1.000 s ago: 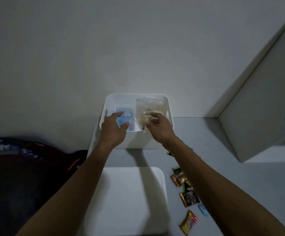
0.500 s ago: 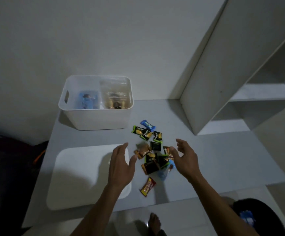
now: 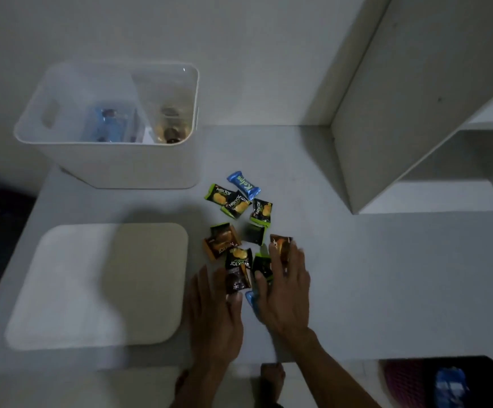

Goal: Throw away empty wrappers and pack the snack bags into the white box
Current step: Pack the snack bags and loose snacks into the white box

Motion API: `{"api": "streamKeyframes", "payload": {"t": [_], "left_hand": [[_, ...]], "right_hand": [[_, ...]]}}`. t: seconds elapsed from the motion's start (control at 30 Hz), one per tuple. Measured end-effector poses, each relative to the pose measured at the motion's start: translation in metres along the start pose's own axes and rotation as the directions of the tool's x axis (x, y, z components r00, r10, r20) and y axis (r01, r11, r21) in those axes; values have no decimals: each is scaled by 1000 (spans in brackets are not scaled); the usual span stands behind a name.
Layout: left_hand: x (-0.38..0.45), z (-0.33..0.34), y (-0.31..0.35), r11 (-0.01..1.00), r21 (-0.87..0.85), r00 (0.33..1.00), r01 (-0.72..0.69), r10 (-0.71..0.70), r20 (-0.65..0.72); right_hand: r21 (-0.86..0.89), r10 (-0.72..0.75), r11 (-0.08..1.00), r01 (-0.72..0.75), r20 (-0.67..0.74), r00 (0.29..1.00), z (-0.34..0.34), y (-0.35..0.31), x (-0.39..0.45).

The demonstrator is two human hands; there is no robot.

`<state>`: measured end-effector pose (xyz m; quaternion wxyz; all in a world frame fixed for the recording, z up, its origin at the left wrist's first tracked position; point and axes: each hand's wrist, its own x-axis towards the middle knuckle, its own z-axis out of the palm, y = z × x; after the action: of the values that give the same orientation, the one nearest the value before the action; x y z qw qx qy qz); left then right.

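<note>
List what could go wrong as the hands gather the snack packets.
1. Both hands, left hand and right hand, lie near the table's front edge; a scoop toward the body may push packets off.
2. The blue packet and green packets lie apart from the hands, so they may be left behind.

Looks like a home, prob. a bedroom or spare room, dim light. Plain white wall (image 3: 151, 30) behind a low grey tabletop (image 3: 386, 290); white open shelving unit (image 3: 416, 113) stands at its far right corner. Person's bare feet (image 3: 271, 375) show on pale floor just below the near edge. Household storage: white box (image 3: 139, 166) w/ its lid (image 3: 98, 284) alongside, snack packets (image 3: 239, 201) loose mid-tabletop.
</note>
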<state>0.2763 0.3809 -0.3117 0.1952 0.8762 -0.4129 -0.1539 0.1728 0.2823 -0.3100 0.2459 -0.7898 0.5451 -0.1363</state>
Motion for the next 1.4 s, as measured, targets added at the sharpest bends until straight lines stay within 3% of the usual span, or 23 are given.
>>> {"api": "streamKeyframes", "payload": {"t": [0.23, 0.47, 0.7, 0.9, 1.13, 1.4], "left_hand": [[53, 27, 3, 981, 186, 995, -50, 64, -73], [76, 27, 8, 977, 190, 993, -96, 106, -44], [68, 33, 4, 957, 221, 952, -189, 234, -199], [65, 37, 3, 931, 296, 916, -216, 298, -270], [67, 43, 4, 933, 184, 872, -309, 355, -338], [68, 41, 11, 940, 88, 869, -329, 338, -360]], "right_hand": [[-133, -123, 983, 127, 38, 992, 19, 26, 30], [-173, -235, 956, 239, 44, 971, 8, 36, 35], [-164, -265, 958, 236, -187, 946, 7, 49, 37], [-227, -274, 950, 216, -264, 925, 10, 55, 43], [-246, -313, 942, 229, -394, 864, 18, 53, 55], [-137, -285, 958, 251, -412, 865, 21, 55, 60]]}}
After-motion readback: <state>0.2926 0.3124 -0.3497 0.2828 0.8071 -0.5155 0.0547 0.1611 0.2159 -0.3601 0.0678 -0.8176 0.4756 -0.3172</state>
